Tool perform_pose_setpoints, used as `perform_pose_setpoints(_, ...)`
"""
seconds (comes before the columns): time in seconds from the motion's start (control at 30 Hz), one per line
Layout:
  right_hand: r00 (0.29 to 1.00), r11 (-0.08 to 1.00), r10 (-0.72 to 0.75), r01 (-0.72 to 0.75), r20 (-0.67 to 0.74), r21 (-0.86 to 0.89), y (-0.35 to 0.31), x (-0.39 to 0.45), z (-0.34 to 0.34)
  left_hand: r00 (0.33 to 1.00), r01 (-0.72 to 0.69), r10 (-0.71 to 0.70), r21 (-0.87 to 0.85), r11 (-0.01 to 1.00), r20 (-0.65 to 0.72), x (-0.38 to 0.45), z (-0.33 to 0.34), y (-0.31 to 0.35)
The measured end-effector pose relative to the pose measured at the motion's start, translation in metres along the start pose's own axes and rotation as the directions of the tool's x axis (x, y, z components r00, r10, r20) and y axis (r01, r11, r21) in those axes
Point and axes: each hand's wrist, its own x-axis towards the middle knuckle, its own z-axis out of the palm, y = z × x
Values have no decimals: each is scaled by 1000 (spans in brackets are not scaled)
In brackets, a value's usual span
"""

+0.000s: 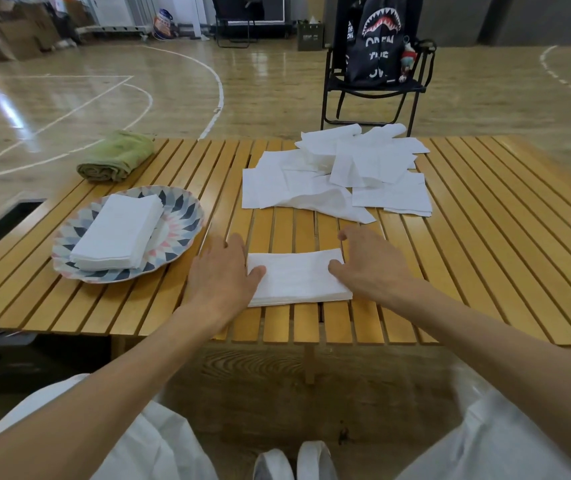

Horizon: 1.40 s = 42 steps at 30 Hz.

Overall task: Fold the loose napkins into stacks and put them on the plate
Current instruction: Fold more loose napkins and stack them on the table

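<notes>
Fingers of left hand (221, 271) & right hand (369, 261) lie straight, pressing ends of folded napkin stack (296, 277) near surface (485, 237) front edge.

two napkin stacks (298, 277), one plate (183, 216), one towel (116, 157)

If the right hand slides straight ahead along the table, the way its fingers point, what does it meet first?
Probably the nearest loose napkin of the unfolded pile, beyond bare table slats; the right hand points away and slightly left.
</notes>
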Motion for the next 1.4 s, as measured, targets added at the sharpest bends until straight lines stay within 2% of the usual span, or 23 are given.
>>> perform_pose_setpoints(0.03,995,995,-98,96,-36,-38,0,-2,0,996,-82,81,-27,996,-26,0,1,0)
perform_pose_setpoints(0.1,967,966,-255,253,-32,-54,-2,-5,0,969,-242,245,-97,966,23,1,3,2)
perform_pose_setpoints(0.2,952,952,-301,304,53,-44,-3,-5,7,928,-329,341,-99,939,148,3,7,6)
perform_pose_setpoints(0.27,953,955,-293,296,72,-35,-2,-2,11,923,-329,336,-70,942,185,8,8,8)
perform_pose_setpoints(0.4,969,969,-245,245,29,29,-3,17,10,935,-318,323,-61,946,148,32,7,19)
perform_pose_setpoints(0.47,983,981,-176,179,-45,79,-1,35,8,943,-304,312,-84,949,115,51,9,26)
perform_pose_setpoints(0.6,981,981,53,-16,-186,192,10,83,5,968,-227,237,-114,967,83,99,21,46)
perform_pose_setpoints(0.73,980,982,178,-171,-87,79,24,120,10,989,-125,134,-129,984,68,134,40,64)
perform_pose_setpoints(0.8,981,977,181,-171,-68,123,29,129,11,988,-99,111,-115,988,103,146,49,65)
perform_pose_setpoints(0.9,986,952,152,-129,-63,278,31,135,7,993,-94,103,-129,987,58,156,54,63)
perform_pose_setpoints(0.97,992,912,115,-82,-59,403,30,131,-1,997,-50,64,-241,969,48,153,50,61)
perform_pose_setpoints(1.07,996,859,40,8,-82,512,27,122,-21,996,-29,70,-518,855,61,139,29,61)
perform_pose_setpoints(1.17,992,815,29,47,-121,578,29,108,-48,990,-14,108,-689,724,94,122,-1,60)
perform_pose_setpoints(1.27,992,734,62,32,-114,679,35,89,-69,975,76,127,-811,580,182,102,-30,57)
perform_pose_setpoints(1.33,998,626,50,-4,-34,779,38,74,-78,964,135,132,-857,497,229,88,-46,57)
perform_pose_setpoints(1.4,997,471,-6,-64,75,880,38,58,-82,951,228,109,-898,376,288,76,-57,55)
